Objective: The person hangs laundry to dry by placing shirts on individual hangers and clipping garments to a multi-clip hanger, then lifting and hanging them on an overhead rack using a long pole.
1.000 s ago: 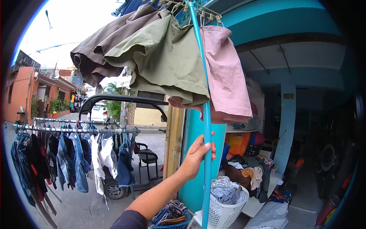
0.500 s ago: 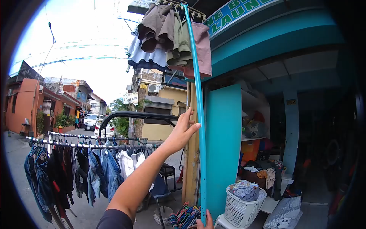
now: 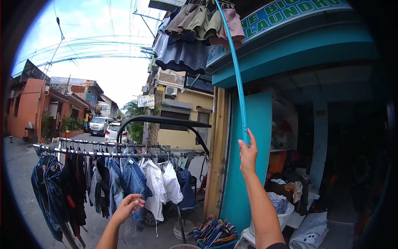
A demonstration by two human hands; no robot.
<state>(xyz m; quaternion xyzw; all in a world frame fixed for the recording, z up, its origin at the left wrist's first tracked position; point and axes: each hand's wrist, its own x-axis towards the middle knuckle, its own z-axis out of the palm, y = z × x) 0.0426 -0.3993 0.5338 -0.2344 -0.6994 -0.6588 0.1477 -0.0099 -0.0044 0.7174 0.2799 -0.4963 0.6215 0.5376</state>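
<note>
My right hand [image 3: 248,154] is raised at centre right, its fingers wrapped round the lower end of a long turquoise pole [image 3: 237,68]. The pole slants up and left to the hanging clothes [image 3: 184,52] at the top, brown, green, pink and white-grey pieces; its upper tip is cut off by the frame edge. My left hand [image 3: 129,206] is low at centre left, fingers apart and slightly bent, holding nothing. It is in front of denim pieces [image 3: 134,176] on a clothes rail [image 3: 95,153], beside white garments [image 3: 153,184].
Below are a pile of colourful hangers [image 3: 213,232] and a white laundry basket [image 3: 283,216] with clothes. A turquoise panel [image 3: 244,166] stands behind my right hand. A van [image 3: 98,125] and a car [image 3: 112,133] are in the street. A sign [image 3: 290,18] hangs above the shop.
My left hand has dropped from beside the pole to low centre left. My right hand has risen with the pole's lower end, and the pole has moved up. The view has shifted.
</note>
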